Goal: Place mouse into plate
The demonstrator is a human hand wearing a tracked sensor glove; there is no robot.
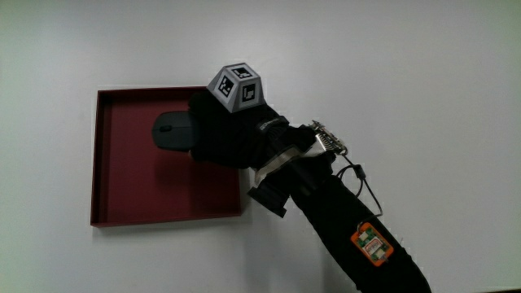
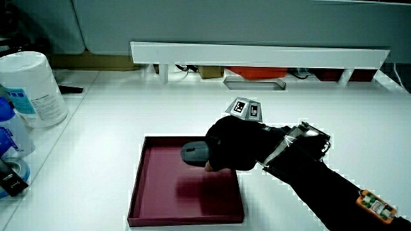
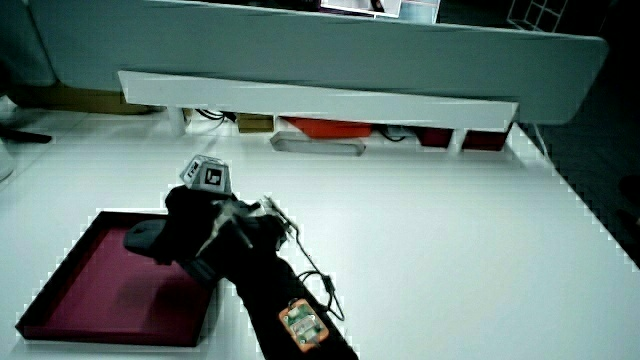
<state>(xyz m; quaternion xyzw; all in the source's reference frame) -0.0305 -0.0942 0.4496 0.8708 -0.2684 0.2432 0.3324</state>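
1. Mouse (image 1: 172, 130): dark, held by the hand (image 1: 228, 134) over the red plate (image 1: 122, 207), above the part of the plate farther from the person. In a side view it appears lifted off the floor of the plate, with a shadow beneath it (image 2: 196, 154).
2. Hand: fingers closed around the end of the mouse.
3. Risk: letting go from this height could make the mouse bounce or skid against the plate wall; lowering first would avoid it.
4. Risk: the forearm (image 1: 342, 220) crosses the rim and could nudge the plate.
5. Contents: I see nothing else in the plate.
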